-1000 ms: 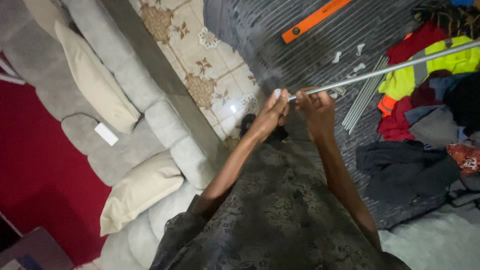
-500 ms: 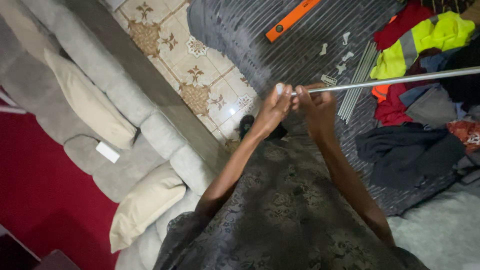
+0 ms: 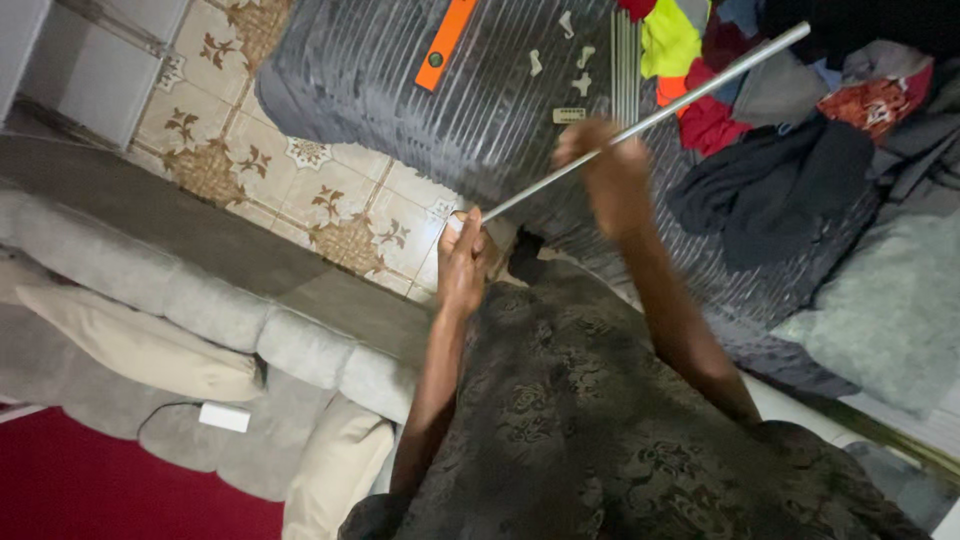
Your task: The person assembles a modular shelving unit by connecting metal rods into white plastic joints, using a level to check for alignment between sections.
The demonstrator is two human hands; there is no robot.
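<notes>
- Metal rod [image 3: 690,92]: a long, thin, straight tube, pale grey with a dull shine, slanting from low near the left hand up to the right above the heap of clothes; its far end is cut square.
- Left hand [image 3: 462,262]: clenched about the rod's near end, fingers curled, over the edge of the patterned tile floor [image 3: 340,210].
- Right hand [image 3: 608,165]: closed round the rod further up, near its middle, held above the grey ribbed blanket [image 3: 440,120].
- Orange spirit level [image 3: 446,43]: a flat, long bar lying slantwise on the blanket, well apart from both hands; it bears a small dark window.
- Small white plastic pieces [image 3: 575,50]: scattered on the blanket beyond the right hand, with one flat oblong piece [image 3: 568,115] just beside that hand.
- Heap of clothes [image 3: 790,150]: yellow, red, dark and grey garments under the rod's far end.
- White rectangular box [image 3: 224,417]: small and plain, lying on the grey sofa [image 3: 200,300] between cream cushions [image 3: 140,345].
</notes>
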